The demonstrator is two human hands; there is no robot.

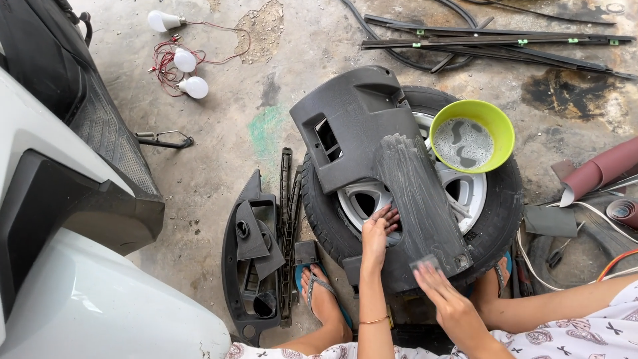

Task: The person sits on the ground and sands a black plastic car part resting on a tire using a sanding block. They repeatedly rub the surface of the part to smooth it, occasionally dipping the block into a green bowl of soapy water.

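A dark grey plastic car trim panel (372, 133) lies across a spare wheel (492, 219) on the concrete floor, its near half wet and soapy. My left hand (377, 234) rests flat on the panel's left edge, fingers spread. My right hand (438, 289) presses a small grey piece of sandpaper (425, 264) onto the panel's near end. A lime green bowl (473, 136) of soapy water sits on the wheel beside the panel.
Another black trim piece (256, 259) lies left of my foot. A white car bumper (80, 266) fills the left side. Light bulbs with red wires (183, 63) lie at the back, black rubber strips (492, 40) at the top right, sandpaper rolls (598, 173) at the right.
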